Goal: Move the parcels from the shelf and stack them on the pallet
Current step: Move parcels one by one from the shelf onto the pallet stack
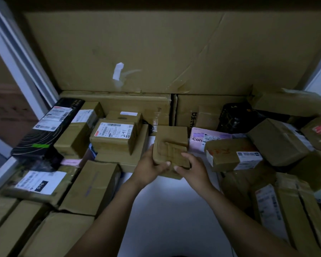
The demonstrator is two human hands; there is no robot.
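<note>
1. Both hands are wrapped around one small brown box (171,143) covered in tape. The left hand (148,168) grips its near left corner with the thumb on the front face. The right hand (193,168) grips the near right corner, fingers curled over the top edge.
2. That box sits in the middle of the shelf (170,210), at the back end of the bare white strip running between the piles.
3. There's a bit of another carton right under it, and I honestly can't tell if the box is resting on that or lifted off it.
4. Just to its left is a labelled box (113,136) with "241" handwritten on the sticker. Further left is a long black box (48,130) lying flat.
5. Just to its right is a pink box (202,140), then a brown box with red scribble (232,154) tilted on the heap.
6. A big creased cardboard sheet (137,52) stands behind everything.
</note>
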